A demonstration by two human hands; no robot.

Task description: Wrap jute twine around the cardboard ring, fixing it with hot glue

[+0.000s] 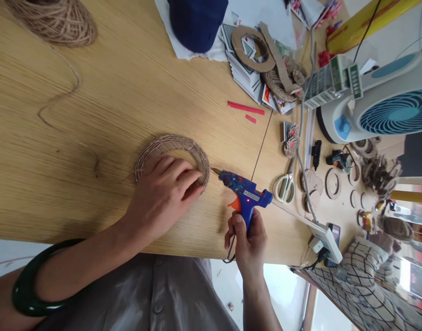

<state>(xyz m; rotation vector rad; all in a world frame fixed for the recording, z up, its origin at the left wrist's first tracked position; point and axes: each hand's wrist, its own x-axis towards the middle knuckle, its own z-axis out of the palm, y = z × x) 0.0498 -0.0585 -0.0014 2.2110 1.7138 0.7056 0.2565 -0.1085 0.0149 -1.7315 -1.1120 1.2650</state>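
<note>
A flat cardboard ring (172, 140) wound with brown twine along its outer edge lies on the wooden table. My left hand (165, 184) rests over it, fingers curled across its near side and inner edge, holding it. Part of the ring is hidden under that hand. In my right hand (247, 234) is a blue hot glue gun (245, 191) with an orange trigger and a small red light. Its nozzle points left and is at the ring's right edge; whether it touches, I cannot tell.
A twine ball (55, 23) trails a loose strand at upper left. Red strips (245, 108), playing cards (245, 78), scissors (285, 187) and a fan (379, 101) lie or stand to the right. A power strip (326, 239) sits near the table edge. Another person's checked sleeve (358, 271) shows at right.
</note>
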